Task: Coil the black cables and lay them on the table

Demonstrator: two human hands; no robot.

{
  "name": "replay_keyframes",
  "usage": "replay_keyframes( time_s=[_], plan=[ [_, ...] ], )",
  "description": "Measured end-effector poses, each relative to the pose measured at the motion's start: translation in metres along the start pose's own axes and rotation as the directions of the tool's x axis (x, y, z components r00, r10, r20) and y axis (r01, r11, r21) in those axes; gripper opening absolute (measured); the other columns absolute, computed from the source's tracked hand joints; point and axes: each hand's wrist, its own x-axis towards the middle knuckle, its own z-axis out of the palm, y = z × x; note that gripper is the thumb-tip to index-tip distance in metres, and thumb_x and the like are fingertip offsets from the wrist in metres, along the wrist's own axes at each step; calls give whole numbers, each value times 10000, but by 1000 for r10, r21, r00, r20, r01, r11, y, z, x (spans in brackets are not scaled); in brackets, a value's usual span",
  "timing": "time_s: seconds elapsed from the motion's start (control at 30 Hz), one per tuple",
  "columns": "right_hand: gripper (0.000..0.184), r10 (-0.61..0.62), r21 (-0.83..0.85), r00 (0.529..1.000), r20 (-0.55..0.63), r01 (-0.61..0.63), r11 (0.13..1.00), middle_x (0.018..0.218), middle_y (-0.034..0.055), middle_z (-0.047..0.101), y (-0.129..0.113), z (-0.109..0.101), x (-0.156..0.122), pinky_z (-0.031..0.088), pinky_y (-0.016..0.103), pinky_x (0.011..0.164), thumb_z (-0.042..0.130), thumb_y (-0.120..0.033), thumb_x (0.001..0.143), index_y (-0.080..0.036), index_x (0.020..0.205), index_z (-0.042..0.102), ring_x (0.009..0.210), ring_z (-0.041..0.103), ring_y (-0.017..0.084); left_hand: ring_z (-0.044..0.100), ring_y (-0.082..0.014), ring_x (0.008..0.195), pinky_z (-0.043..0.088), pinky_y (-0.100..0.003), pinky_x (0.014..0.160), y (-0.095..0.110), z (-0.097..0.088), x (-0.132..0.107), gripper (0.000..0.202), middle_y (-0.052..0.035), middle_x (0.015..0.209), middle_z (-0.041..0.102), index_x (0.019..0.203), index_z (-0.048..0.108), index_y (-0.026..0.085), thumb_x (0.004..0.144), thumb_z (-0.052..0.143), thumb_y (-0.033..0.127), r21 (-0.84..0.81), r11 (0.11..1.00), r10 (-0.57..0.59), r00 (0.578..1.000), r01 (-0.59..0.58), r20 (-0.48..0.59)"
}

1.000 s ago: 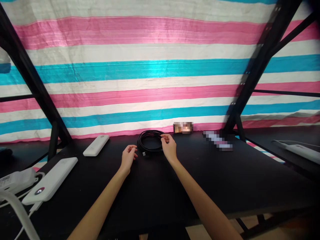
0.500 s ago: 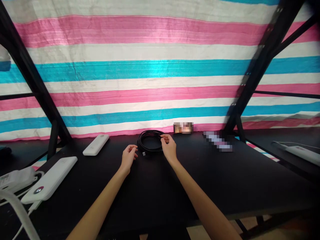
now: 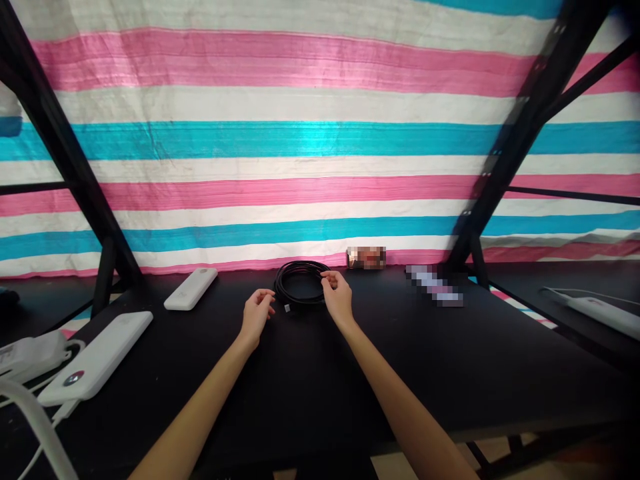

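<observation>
Markings on farther power bank are illegible; right hand pinches cable.

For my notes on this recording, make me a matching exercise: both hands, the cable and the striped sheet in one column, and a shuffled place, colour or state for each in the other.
Column one
1. cable
2. left hand
3. striped sheet
4. right hand

Column two
A. pink, blue and white, behind everything else
B. at the right side of the black loops
C. wound in a coil
D. by the left side of the black loops, fingers curled

Right pairs: 1-C, 2-D, 3-A, 4-B
</observation>
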Motion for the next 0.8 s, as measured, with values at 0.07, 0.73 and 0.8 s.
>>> replay_keyframes(
  time_s=[0.07,0.73,0.8],
  plan=[
    [207,-4,-2,1000,0,4,1000,739,38,587,1,0,0,446,317,678,481,-280,691,-173,806,617,637,529,173,486,-83,469,331,-200,425,-1,0,0,239,2,690,567,747,591,149,576,551,311,3,1000,2,1000,-2,1],
    [211,21,-66,1000,-15,-22,998,760,41,599,6,-3,5,428,322,687,487,-273,685,-178,794,640,638,522,177,476,-94,511,335,-195,437,-3,-2,4,173,12,653,545,727,579,168,587,524,253,7,998,67,991,-67,-114],
    [208,21,-71,1000,-11,-22,997,752,38,597,7,-2,5,427,323,686,490,-268,682,-180,793,642,631,521,175,469,-94,513,330,-194,443,-2,-3,5,157,20,631,527,713,570,170,585,513,241,9,997,78,987,-77,-139]
  ],
)
